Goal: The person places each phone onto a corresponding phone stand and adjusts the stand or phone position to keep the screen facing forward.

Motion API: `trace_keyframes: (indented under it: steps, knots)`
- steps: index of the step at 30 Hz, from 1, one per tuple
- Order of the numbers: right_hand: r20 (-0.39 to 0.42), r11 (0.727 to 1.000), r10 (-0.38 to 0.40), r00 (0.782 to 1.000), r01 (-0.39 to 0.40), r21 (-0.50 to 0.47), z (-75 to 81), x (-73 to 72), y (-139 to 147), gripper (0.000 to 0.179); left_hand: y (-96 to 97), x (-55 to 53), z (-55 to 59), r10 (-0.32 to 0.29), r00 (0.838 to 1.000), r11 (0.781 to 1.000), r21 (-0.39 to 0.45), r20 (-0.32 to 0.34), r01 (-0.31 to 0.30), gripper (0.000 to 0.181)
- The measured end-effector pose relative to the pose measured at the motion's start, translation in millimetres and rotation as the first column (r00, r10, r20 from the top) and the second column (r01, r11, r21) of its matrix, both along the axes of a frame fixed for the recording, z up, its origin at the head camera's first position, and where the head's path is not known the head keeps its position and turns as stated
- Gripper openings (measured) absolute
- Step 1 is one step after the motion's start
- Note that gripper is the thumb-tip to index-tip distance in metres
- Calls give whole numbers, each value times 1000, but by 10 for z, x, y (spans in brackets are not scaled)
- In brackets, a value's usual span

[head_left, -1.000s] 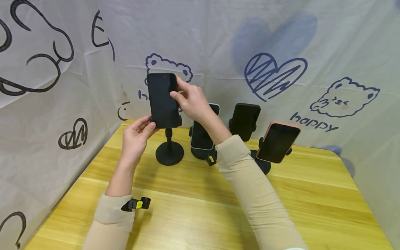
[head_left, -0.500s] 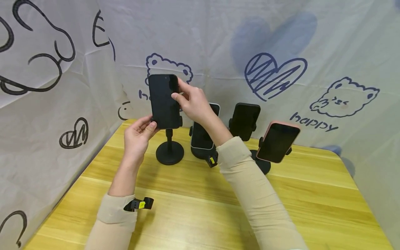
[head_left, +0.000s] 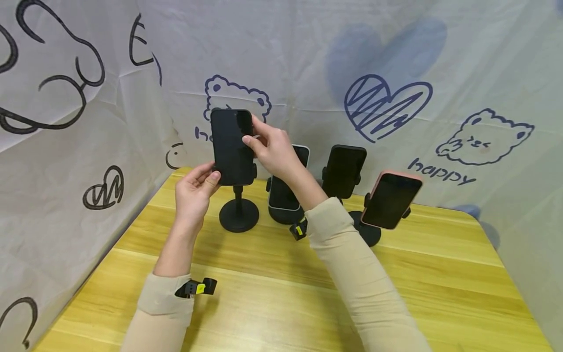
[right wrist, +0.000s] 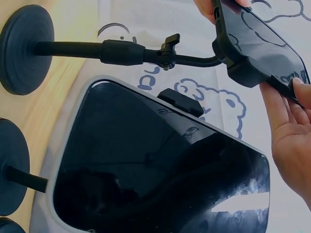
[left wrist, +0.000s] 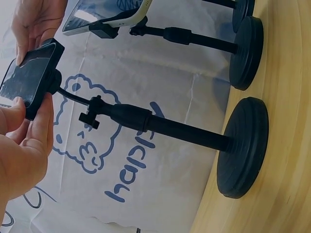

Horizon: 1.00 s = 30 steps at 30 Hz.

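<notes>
A black smartphone (head_left: 233, 146) sits upright in the clamp of a black phone stand whose round base (head_left: 239, 215) rests on the wooden table. My left hand (head_left: 192, 193) holds the phone's lower left corner, thumb on the front edge. Up at the right edge, my right hand (head_left: 274, 150) pinches the phone with its thumb on the screen side and fingers behind. In the left wrist view, a bent neck with a thumb screw (left wrist: 90, 119) joins the clamp to the pole (left wrist: 189, 132). From the right wrist, the clamp's side arm (right wrist: 245, 70) shows against the phone's edge.
Just right of this stand is a white-edged phone (head_left: 281, 190) on its own stand, partly behind my right forearm. Farther right stand a black phone (head_left: 344, 171) and a pink-cased phone (head_left: 392, 200) in holders. A white cloth (head_left: 308, 63) with drawings hangs behind.
The phone has shifted slightly down and to the right. My right hand has come down along with it, and my left hand has moved a little right, both keeping their hold.
</notes>
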State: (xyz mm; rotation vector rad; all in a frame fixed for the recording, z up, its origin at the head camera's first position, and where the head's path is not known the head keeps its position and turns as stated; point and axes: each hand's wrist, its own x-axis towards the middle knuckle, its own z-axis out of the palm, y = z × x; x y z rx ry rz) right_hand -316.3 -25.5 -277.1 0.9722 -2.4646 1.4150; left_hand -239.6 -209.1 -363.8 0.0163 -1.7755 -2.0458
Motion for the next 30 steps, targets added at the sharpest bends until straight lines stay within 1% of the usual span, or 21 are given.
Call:
trace_keyframes:
  steps: [5, 11, 13, 18, 25, 30]
  knots:
    - [6, 1000, -14, 1000, 14, 3, -62, 17, 12, 63, 2, 5, -2, 17, 1000, 1000, -24, 16, -17, 39]
    - [-53, 1000, -19, 998, 18, -21, -159, 25, 15, 60, -2, 5, -1, 30, 999, 998, -50, 25, -28, 39]
    - [-59, 999, -17, 998, 14, -38, -179, 24, 12, 60, -4, 5, -2, 32, 999, 998, -50, 26, -30, 38]
    - [-44, 998, -10, 999, 8, -59, -203, 25, 17, 59, -1, 12, -5, 32, 999, 999, -45, 25, -31, 38]
    - [-27, 999, -22, 999, 21, -40, -205, 31, 37, 60, 7, 12, 7, 39, 999, 999, -38, 35, -38, 39]
    - [-21, 999, -13, 1000, 12, -38, -227, 54, 40, 60, 10, 8, 9, 45, 999, 998, -55, 26, -44, 39]
